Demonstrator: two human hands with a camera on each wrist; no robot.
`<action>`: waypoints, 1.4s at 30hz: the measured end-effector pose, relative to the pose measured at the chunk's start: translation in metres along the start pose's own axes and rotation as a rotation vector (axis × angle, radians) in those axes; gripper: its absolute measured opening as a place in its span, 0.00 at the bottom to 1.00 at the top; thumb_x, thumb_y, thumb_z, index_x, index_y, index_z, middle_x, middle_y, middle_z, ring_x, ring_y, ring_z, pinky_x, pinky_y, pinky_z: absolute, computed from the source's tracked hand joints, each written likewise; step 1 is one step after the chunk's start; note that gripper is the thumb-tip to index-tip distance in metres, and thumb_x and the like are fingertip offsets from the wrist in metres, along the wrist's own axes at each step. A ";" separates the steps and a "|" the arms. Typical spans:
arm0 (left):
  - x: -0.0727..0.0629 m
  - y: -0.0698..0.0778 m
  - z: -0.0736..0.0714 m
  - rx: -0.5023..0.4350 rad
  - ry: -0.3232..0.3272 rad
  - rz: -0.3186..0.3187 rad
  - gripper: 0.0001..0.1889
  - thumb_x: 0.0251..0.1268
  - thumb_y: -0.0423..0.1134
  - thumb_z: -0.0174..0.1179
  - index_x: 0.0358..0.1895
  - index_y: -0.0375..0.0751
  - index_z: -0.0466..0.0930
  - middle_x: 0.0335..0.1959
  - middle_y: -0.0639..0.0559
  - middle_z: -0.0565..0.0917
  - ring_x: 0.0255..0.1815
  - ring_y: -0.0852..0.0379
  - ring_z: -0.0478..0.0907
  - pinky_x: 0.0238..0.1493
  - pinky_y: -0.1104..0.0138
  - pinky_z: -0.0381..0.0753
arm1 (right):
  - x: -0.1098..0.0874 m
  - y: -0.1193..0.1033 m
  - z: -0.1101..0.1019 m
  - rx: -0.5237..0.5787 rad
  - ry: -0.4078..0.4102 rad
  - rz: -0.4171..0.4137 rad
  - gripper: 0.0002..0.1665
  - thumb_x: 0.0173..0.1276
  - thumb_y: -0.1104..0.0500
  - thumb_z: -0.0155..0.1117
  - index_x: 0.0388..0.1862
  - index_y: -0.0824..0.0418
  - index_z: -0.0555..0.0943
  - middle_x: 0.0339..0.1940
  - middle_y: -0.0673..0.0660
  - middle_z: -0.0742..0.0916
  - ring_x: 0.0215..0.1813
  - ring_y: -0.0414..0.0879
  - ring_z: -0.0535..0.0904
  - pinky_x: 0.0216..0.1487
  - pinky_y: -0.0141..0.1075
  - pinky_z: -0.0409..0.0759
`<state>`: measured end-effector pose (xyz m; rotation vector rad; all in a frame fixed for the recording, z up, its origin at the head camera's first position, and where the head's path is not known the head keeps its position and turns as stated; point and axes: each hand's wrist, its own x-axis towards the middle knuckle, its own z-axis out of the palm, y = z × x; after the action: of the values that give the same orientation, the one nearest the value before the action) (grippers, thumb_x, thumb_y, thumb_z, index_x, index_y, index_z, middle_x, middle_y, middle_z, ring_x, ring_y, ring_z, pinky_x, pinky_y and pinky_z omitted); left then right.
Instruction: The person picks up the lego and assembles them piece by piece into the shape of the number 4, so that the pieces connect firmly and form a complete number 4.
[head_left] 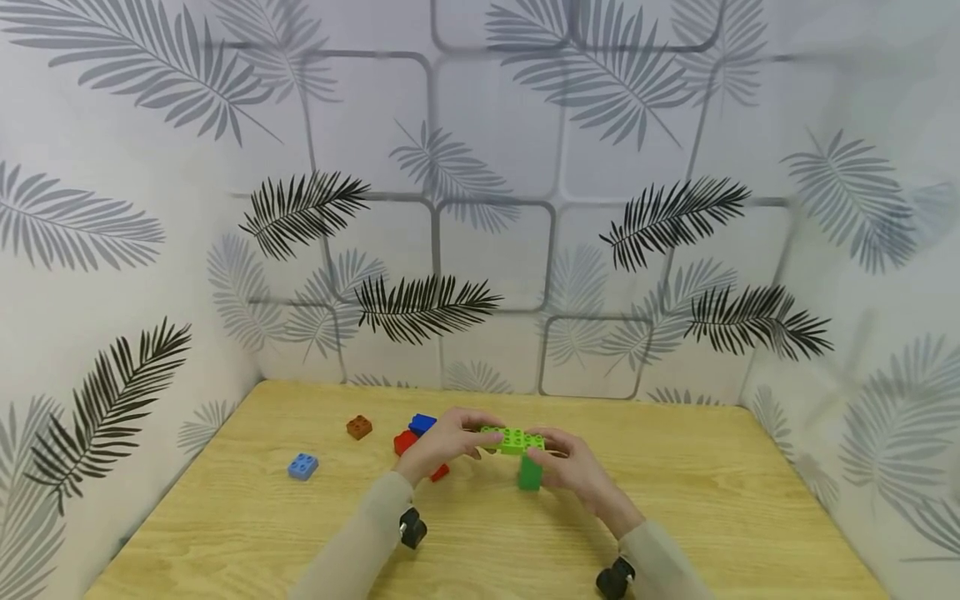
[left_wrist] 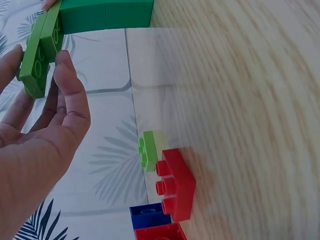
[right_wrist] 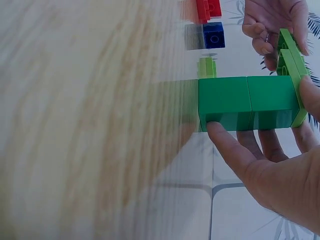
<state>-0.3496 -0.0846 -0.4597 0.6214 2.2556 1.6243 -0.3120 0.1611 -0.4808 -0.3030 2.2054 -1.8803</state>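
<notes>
A stack of two dark green toy bricks (right_wrist: pixel 225 102) stands upright on the table, with light green flat bricks (head_left: pixel 513 442) lying across its top and jutting out to the left. My left hand (head_left: pixel 450 437) pinches the free left end of these flat bricks between thumb and fingers. On the other side, my right hand (head_left: pixel 573 471) grips the stack, its thumb on the light green top and its fingers along the dark green side. The right wrist view shows two flat layers, one under the other, past the stack's edge.
Near my left hand lie a red brick (left_wrist: pixel 180 185), a blue brick (head_left: pixel 422 424) and a small light green brick (left_wrist: pixel 148 151). Farther left are a brown brick (head_left: pixel 359 427) and a light blue brick (head_left: pixel 303 467). A leaf-patterned wall (head_left: pixel 495 350) borders the wooden table (head_left: pixel 480 550).
</notes>
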 end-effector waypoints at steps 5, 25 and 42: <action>-0.008 -0.004 -0.008 -0.028 -0.004 -0.014 0.19 0.68 0.48 0.62 0.59 0.48 0.81 0.47 0.49 0.85 0.45 0.51 0.83 0.50 0.50 0.82 | 0.000 -0.002 0.000 0.001 0.009 0.011 0.30 0.71 0.50 0.63 0.69 0.57 0.73 0.65 0.67 0.75 0.58 0.51 0.78 0.53 0.50 0.82; -0.038 -0.029 -0.052 0.198 -0.053 -0.014 0.18 0.61 0.29 0.65 0.55 0.36 0.83 0.54 0.44 0.84 0.58 0.47 0.79 0.57 0.56 0.80 | 0.002 0.002 -0.001 -0.002 0.010 0.011 0.32 0.70 0.47 0.64 0.70 0.56 0.72 0.68 0.67 0.72 0.67 0.59 0.71 0.54 0.50 0.82; -0.037 -0.036 -0.051 0.314 -0.119 -0.046 0.23 0.49 0.15 0.57 0.48 0.37 0.86 0.53 0.44 0.84 0.59 0.43 0.75 0.33 0.66 0.79 | -0.002 -0.001 0.000 0.007 -0.001 0.015 0.31 0.71 0.49 0.63 0.70 0.56 0.71 0.74 0.69 0.64 0.75 0.67 0.59 0.57 0.54 0.80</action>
<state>-0.3480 -0.1546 -0.4782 0.7132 2.4346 1.1864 -0.3105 0.1615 -0.4793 -0.2855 2.1936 -1.8795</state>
